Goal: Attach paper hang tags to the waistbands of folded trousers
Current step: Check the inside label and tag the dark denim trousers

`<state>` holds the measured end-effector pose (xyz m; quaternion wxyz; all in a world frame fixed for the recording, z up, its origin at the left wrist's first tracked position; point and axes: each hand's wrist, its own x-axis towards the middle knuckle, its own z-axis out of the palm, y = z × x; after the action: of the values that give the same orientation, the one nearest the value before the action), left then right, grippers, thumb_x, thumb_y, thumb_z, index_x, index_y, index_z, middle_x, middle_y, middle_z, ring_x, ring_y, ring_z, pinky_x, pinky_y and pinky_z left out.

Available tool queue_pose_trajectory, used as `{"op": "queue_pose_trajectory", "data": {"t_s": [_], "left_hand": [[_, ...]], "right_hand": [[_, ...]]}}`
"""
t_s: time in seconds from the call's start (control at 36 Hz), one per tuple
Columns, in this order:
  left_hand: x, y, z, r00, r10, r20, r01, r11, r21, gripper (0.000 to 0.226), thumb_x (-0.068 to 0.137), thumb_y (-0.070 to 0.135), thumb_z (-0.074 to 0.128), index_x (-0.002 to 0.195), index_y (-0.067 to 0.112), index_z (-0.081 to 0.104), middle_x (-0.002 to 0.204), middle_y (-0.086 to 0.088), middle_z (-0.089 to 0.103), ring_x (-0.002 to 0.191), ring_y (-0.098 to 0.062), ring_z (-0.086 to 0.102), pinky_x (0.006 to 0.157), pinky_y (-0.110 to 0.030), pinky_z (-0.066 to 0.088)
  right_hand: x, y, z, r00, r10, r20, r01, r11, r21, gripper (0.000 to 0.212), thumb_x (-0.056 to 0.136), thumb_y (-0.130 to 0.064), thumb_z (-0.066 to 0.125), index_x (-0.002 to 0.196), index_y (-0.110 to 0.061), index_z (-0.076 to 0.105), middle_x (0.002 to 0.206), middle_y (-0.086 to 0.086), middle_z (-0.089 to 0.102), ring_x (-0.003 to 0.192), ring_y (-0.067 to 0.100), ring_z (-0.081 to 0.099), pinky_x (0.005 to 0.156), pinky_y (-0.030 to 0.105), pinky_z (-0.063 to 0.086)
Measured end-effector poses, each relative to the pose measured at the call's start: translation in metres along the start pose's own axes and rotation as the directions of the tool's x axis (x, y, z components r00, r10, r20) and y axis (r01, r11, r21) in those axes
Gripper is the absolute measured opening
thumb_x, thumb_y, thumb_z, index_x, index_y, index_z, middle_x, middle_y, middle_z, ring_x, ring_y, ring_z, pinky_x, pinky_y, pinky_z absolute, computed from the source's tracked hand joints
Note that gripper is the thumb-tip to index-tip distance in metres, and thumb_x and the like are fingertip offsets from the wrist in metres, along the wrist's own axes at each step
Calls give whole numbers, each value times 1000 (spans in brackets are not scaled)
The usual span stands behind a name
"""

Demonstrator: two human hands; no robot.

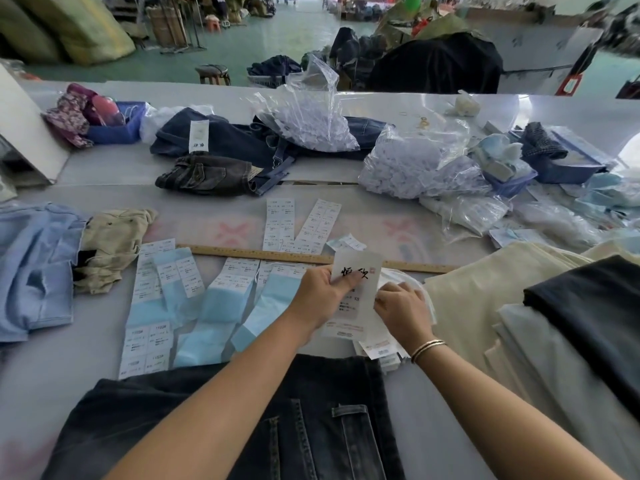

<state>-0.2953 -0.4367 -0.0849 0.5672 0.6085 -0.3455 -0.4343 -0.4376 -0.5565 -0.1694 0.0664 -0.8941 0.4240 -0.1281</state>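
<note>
Dark denim trousers [311, 420] lie folded at the table's near edge, waistband toward the tags. Just beyond them my left hand [322, 292] pinches a white paper hang tag [360, 271] with black brush lettering, thumb across its face. My right hand [401, 306] rests with curled fingers on the tag's lower right side, above a small pile of more white tags [377, 348]. Whether it grips a tag is hidden. A bangle sits on the right wrist.
Sticker sheets with blue backing [207, 306] spread left of the hands, behind them a wooden ruler [263, 253]. Cream and dark folded cloth [540, 323] is stacked right. Plastic bags of fasteners [415, 168], jeans [221, 140] and blue baskets [117, 126] crowd the far side.
</note>
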Motion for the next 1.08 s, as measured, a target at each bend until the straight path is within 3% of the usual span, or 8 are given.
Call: {"op": "queue_pose_trajectory", "data": {"t_s": [0.17, 0.31, 0.36, 0.42, 0.61, 0.72, 0.89, 1.08], "left_hand": [[2, 33, -27, 973, 169, -159, -179, 982, -52, 15, 82, 34, 68, 80, 19, 69, 72, 7, 74, 65, -7, 70, 58, -19, 55], [7, 45, -54, 997, 69, -32, -65, 993, 97, 9, 88, 18, 68, 81, 21, 70, 79, 8, 74, 74, -11, 71, 66, -25, 57], [3, 47, -60, 999, 8, 40, -12, 993, 118, 7, 87, 17, 69, 80, 19, 70, 78, 5, 75, 72, -10, 72, 59, -20, 56], [-2, 49, -64, 994, -49, 97, 34, 988, 151, 6, 86, 18, 70, 80, 18, 70, 78, 4, 76, 72, -11, 73, 57, -19, 55], [-28, 38, -74, 983, -148, 105, 126, 973, 192, 7, 89, 21, 68, 86, 18, 73, 86, 0, 76, 83, -19, 73, 76, -36, 58], [-44, 24, -85, 985, -171, 35, 163, 972, 171, 7, 90, 21, 67, 87, 18, 72, 85, 0, 76, 79, -18, 73, 70, -32, 57], [-69, -1, -109, 970, -225, -93, 232, 969, 80, 11, 89, 21, 67, 90, 10, 68, 83, 0, 76, 85, -20, 71, 74, -35, 55], [-104, -29, -119, 949, -306, -80, 312, 946, 85, 18, 88, 23, 68, 93, 7, 69, 84, -4, 76, 82, -22, 72, 72, -35, 54]], "right_hand": [[-15, 42, 4, 968, 207, 143, -188, 972, -141, 28, 95, -43, 46, 101, -33, 71, 115, -13, 64, 115, 18, 46, 95, 32, 27], [-29, 2, -17, 966, 232, -116, -199, 950, 242, 32, 85, -14, 64, 115, -26, 66, 121, -4, 58, 112, 20, 49, 93, 32, 29], [-41, -31, -31, 960, 252, -125, -123, 776, 618, 28, 85, -2, 62, 96, -27, 69, 100, -6, 66, 92, 13, 59, 84, 24, 43], [-55, -63, -43, 971, 237, 44, -156, 481, 863, 32, 89, -2, 57, 90, -31, 69, 84, -10, 69, 79, 5, 61, 70, 13, 46], [-80, -120, -50, 935, 66, 350, -347, -53, 936, 28, 93, -30, 49, 102, -17, 71, 99, 7, 70, 89, 20, 63, 79, 32, 50], [-99, -136, -53, 911, -19, 412, -412, 21, 911, 32, 85, -45, 63, 83, -15, 75, 85, 8, 70, 81, 18, 65, 77, 30, 53], [-129, -139, -52, 882, 156, 444, -454, 28, 891, 30, 72, -42, 61, 69, -15, 73, 82, 8, 72, 77, 17, 62, 77, 35, 47], [-140, -132, -67, 926, 110, 361, -251, -533, 808, 30, 82, -25, 51, 59, -15, 69, 111, 9, 70, 118, 17, 59, 104, 39, 36]]}}
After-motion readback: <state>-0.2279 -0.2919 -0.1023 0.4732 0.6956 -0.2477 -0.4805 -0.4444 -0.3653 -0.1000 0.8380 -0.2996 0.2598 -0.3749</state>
